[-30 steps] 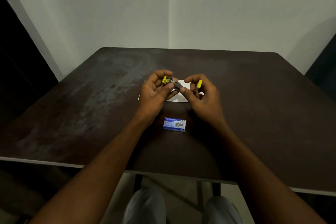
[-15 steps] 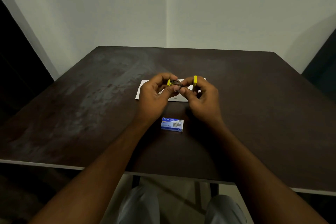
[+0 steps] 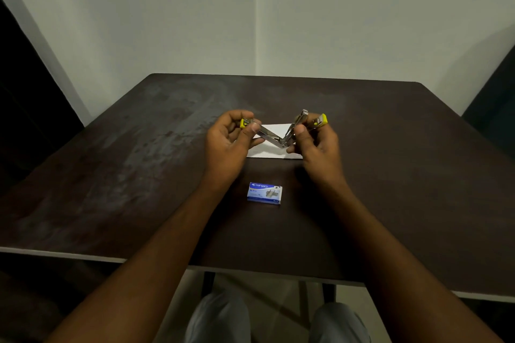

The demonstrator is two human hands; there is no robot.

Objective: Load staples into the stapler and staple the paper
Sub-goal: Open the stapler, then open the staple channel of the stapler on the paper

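Note:
A small metal stapler with yellow ends is held above the table, swung open into a V with its hinge at the bottom. My left hand pinches the stapler's left arm near its yellow tip. My right hand grips the right arm, whose yellow end sticks up past my fingers. A white sheet of paper lies flat under the stapler, partly hidden by both hands. The blue and white box of staples lies shut on the table, nearer to me than my hands.
The dark brown table reaches to a white wall corner at the back. Its front edge runs just above my knees. Dark shapes stand at the far left and far right of the table.
The stapler was folded almost shut between my hands; my hands have moved apart and it is now spread wide open in a V.

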